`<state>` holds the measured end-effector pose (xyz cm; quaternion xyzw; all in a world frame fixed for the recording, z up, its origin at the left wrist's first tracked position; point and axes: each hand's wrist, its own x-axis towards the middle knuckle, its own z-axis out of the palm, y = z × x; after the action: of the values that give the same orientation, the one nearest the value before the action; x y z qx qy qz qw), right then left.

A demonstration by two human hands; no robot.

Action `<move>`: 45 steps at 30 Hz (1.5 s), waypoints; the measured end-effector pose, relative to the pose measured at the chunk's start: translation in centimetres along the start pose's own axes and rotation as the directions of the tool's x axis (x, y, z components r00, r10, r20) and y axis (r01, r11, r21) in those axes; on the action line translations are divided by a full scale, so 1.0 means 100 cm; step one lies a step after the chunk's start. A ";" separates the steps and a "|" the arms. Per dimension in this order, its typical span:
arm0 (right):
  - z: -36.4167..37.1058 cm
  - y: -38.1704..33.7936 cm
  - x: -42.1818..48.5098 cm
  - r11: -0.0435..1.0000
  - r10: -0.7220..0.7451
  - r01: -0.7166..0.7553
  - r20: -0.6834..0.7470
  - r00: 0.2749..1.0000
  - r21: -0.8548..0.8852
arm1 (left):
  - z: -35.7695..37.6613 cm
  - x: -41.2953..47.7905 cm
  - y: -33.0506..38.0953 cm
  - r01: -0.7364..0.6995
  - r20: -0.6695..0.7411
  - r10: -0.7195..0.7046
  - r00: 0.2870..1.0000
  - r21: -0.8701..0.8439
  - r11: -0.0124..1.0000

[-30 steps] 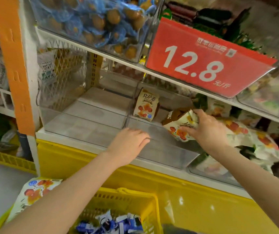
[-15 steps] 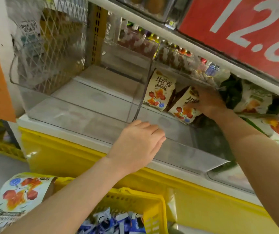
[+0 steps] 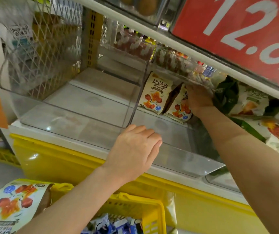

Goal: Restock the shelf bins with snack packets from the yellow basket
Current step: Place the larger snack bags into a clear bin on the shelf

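Note:
A clear shelf bin (image 3: pixel 194 159) holds two cream snack packets with orange print at its back. One packet (image 3: pixel 157 93) stands upright against the left divider. My right hand (image 3: pixel 198 98) reaches deep into the bin and grips the second packet (image 3: pixel 177 110), which stands right beside the first. My left hand (image 3: pixel 135 149) lies over the bin's front rim with its fingers bent over the edge. Below, the yellow basket (image 3: pixel 152 215) holds small blue-and-white packets (image 3: pixel 118 225). A larger cream packet (image 3: pixel 13 205) lies at its left end.
The clear bin to the left (image 3: pixel 59 105) has nothing in it. The bin to the right holds green and cream packets (image 3: pixel 253 102). A red 12.8 price sign (image 3: pixel 245 31) hangs from the shelf just above. A yellow cabinet front (image 3: pixel 67 162) runs below the bins.
My right hand carried the second packet from the bin's right side to the back and stood it beside the first. My view moved closer and lower. My left hand stayed on the rim.

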<state>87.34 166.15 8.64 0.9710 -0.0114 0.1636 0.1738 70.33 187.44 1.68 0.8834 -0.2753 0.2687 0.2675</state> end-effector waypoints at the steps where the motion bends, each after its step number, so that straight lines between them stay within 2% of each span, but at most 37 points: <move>1: -0.003 -0.002 -0.001 1.000 0.019 -0.019 0.013 1.000 -0.002 | -0.002 0.000 0.001 0.004 0.013 -0.004 1.000 0.003 1.000; 4: -0.015 -0.004 -0.013 0.990 0.069 -0.073 0.038 0.997 0.124 | -0.007 0.001 0.002 0.009 0.044 -0.010 0.999 0.025 1.000; 11: -0.050 -0.014 -0.110 0.865 -0.100 0.040 0.094 0.991 0.501 | -0.010 0.001 0.006 0.041 0.159 -0.056 0.986 0.096 0.995; 13: -0.058 -0.018 -0.146 0.860 -0.158 0.095 0.086 0.984 0.501 | -0.012 0.002 0.009 0.045 0.204 -0.072 0.976 0.133 0.990; 18: -0.068 -0.027 -0.225 0.879 -0.383 0.363 0.004 0.924 0.310 | -0.033 -0.012 0.026 0.058 0.209 -0.086 0.974 0.136 0.989; 21: -0.074 -0.039 -0.259 0.860 -0.428 0.455 -0.157 0.890 0.232 | -0.058 -0.044 0.034 0.072 0.144 -0.087 0.986 0.112 0.991; 23: -0.073 -0.057 -0.280 0.827 -0.384 0.453 -0.254 0.888 0.332 | -0.076 -0.078 0.033 0.101 0.107 -0.113 0.988 0.108 0.989; 25: -0.071 -0.082 -0.298 0.782 -0.365 0.425 -0.217 0.905 0.456 | -0.089 -0.120 0.023 0.200 0.051 -0.206 0.977 0.102 0.974; 27: -0.065 -0.113 -0.311 0.742 -0.394 0.392 -0.120 0.911 0.545 | -0.098 -0.164 0.000 0.366 -0.024 -0.366 0.930 0.104 0.925; 29: -0.054 -0.149 -0.320 0.699 -0.444 0.339 0.011 0.896 0.630 | -0.104 -0.209 -0.027 0.581 -0.052 -0.580 0.813 0.138 0.802; 32: -0.040 -0.203 -0.328 0.631 -0.467 0.175 0.190 0.863 0.756 | -0.106 -0.268 -0.066 0.819 -0.023 -0.834 0.551 0.207 0.535; 34: -0.034 -0.238 -0.330 0.575 -0.470 -0.013 0.343 0.813 0.818 | -0.100 -0.302 -0.084 0.875 0.062 -0.911 0.408 0.260 0.409; 36: -0.028 -0.269 -0.330 0.489 -0.435 -0.264 0.494 0.753 0.832 | -0.093 -0.329 -0.096 0.902 0.188 -0.928 0.322 0.237 0.361; 38: -0.023 -0.293 -0.328 0.362 -0.383 -0.516 0.629 0.677 0.776 | -0.087 -0.348 -0.098 0.938 0.275 -0.909 0.313 0.063 0.342; 40: -0.015 -0.311 -0.327 0.250 -0.374 -0.679 0.716 0.590 0.690 | -0.085 -0.359 -0.096 0.940 0.289 -0.896 0.337 -0.051 0.337; 43: -0.007 -0.328 -0.327 0.125 -0.332 -0.795 0.780 0.530 0.593 | -0.085 -0.366 -0.094 0.935 0.267 -0.896 0.356 -0.099 0.342; 45: -0.007 -0.332 -0.326 0.097 -0.287 -0.819 0.804 0.521 0.565 | -0.084 -0.366 -0.093 0.932 0.257 -0.896 0.361 -0.116 0.343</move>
<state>58.90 196.45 -12.34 0.7603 -0.1948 -0.2797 -0.5530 47.67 211.80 -18.11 0.8624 0.2176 -0.0296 0.4561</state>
